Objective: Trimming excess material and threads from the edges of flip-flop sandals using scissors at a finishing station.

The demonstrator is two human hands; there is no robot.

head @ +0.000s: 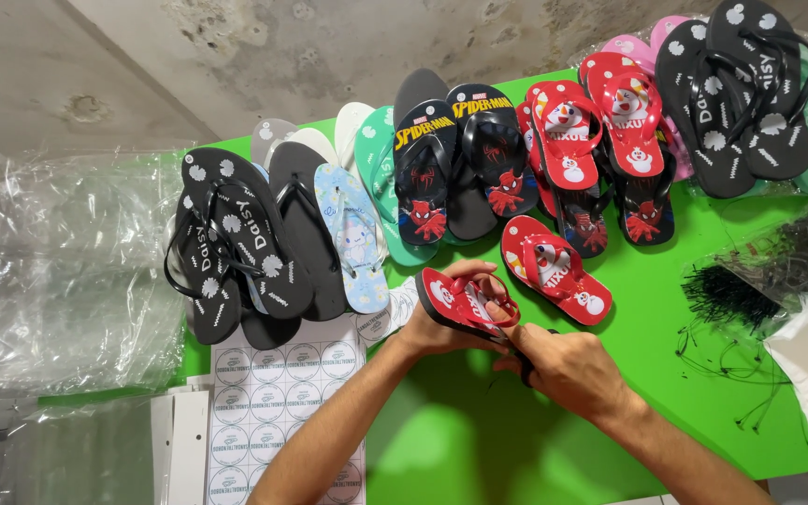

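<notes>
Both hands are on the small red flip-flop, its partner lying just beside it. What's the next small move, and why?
Probably bring the held red flip-flop against its partner: the left hand grips it off the green table, and the right hand seems to hold a dark tool at its end.

Red snowman-print flip-flop [465, 301], green table [479, 440]

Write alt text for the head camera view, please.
Two bare hands, left hand and right hand, hold a red flip-flop over a green table. Behind lie rows of black, red, blue and green flip-flops; a sticker sheet sits left.
</notes>
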